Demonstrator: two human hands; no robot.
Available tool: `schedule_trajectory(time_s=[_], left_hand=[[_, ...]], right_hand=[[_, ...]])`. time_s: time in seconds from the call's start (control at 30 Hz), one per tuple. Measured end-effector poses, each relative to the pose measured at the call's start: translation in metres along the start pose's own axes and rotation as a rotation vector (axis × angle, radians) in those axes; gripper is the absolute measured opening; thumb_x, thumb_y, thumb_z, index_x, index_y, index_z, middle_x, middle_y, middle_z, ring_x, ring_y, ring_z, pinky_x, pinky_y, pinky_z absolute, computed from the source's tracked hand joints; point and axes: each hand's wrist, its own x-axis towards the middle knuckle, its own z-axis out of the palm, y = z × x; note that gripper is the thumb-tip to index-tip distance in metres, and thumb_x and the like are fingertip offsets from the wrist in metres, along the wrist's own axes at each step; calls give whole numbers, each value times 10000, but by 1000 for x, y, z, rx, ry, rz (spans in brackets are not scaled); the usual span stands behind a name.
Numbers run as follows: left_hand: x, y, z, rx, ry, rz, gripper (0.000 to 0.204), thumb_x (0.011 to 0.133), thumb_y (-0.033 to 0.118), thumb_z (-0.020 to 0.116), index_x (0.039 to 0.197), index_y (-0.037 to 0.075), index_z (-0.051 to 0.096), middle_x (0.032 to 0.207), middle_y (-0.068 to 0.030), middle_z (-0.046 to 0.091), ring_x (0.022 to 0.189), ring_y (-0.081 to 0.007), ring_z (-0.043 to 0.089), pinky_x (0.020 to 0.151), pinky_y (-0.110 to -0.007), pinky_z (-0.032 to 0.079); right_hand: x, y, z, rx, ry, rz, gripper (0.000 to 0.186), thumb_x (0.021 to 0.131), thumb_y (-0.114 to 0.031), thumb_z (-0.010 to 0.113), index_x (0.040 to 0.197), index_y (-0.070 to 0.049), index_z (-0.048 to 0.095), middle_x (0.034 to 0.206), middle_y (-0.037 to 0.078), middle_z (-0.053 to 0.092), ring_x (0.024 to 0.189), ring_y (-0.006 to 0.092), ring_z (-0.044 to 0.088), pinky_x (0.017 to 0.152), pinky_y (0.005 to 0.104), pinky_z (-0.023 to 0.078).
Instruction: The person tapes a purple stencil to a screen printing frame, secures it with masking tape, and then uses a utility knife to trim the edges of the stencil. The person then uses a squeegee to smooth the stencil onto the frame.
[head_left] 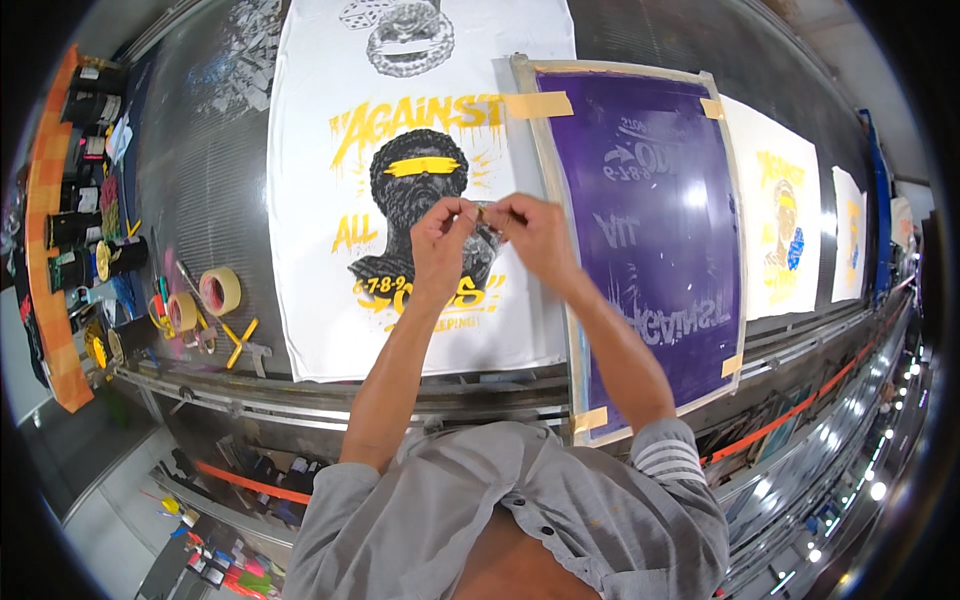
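Observation:
My left hand point(442, 240) and my right hand point(537, 232) meet fingertip to fingertip over a white printed cloth point(305, 190). Both are pinched closed around something tiny between them, too small to make out. Below them the cloth bears a dark bust with a yellow bar over its eyes and yellow lettering around it. Close to my right forearm, a purple printing screen point(660, 270) in a pale frame lies at the cloth's right side. Strips of masking tape point(540, 105) cover its corners.
Rolls of tape point(220, 290), yellow-handled tools point(243, 342) and markers lie left of the cloth. Ink jars point(122, 258) stand along an orange-edged shelf at far left. Right of the screen are more printed white pieces point(775, 210). A metal rail point(480, 408) runs along the table's near edge.

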Motion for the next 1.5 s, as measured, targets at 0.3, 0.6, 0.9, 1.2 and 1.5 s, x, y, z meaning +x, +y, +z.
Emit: schedule_trajectory(time_s=[0.3, 0.6, 0.9, 1.2, 1.5], left_hand=[[113, -27, 45, 152, 60, -20, 151, 913, 100, 642, 963, -34, 691, 803, -13, 652, 689, -56, 540, 614, -221, 418], [193, -26, 81, 165, -37, -198, 118, 846, 71, 662, 853, -40, 699, 702, -30, 632, 544, -80, 511, 480, -229, 372], [219, -27, 96, 715, -51, -38, 122, 760, 73, 734, 740, -44, 703, 647, -91, 671, 558, -127, 601, 504, -275, 461], [203, -44, 88, 745, 65, -21, 219, 799, 138, 738, 742, -69, 700, 633, -107, 675, 523, -153, 615, 473, -293, 465], [194, -53, 92, 391, 107, -16, 293, 842, 149, 729, 648, -52, 641, 582, -85, 605, 473, -156, 561, 424, -340, 456]], right_hand=[[157, 68, -39, -1020, 414, -331, 266, 750, -237, 768, 843, -6, 674, 827, 98, 672, 897, 312, 601, 808, 419, 491], [152, 107, -71, 306, 438, 26, 201, 839, -164, 711, 793, 25, 660, 730, 61, 613, 711, 134, 542, 648, 289, 415], [150, 97, -78, 273, 411, 122, 248, 857, -192, 734, 840, 48, 672, 742, 34, 609, 728, 94, 528, 652, 269, 414], [125, 80, -70, -491, 244, -268, 456, 845, -374, 749, 1131, -22, 705, 1212, 147, 652, 1123, 272, 580, 967, 451, 420], [110, 80, -69, -893, 76, -497, 416, 977, -354, 571, 1260, -52, 610, 1376, 133, 571, 1369, 306, 432, 1139, 536, 295]])
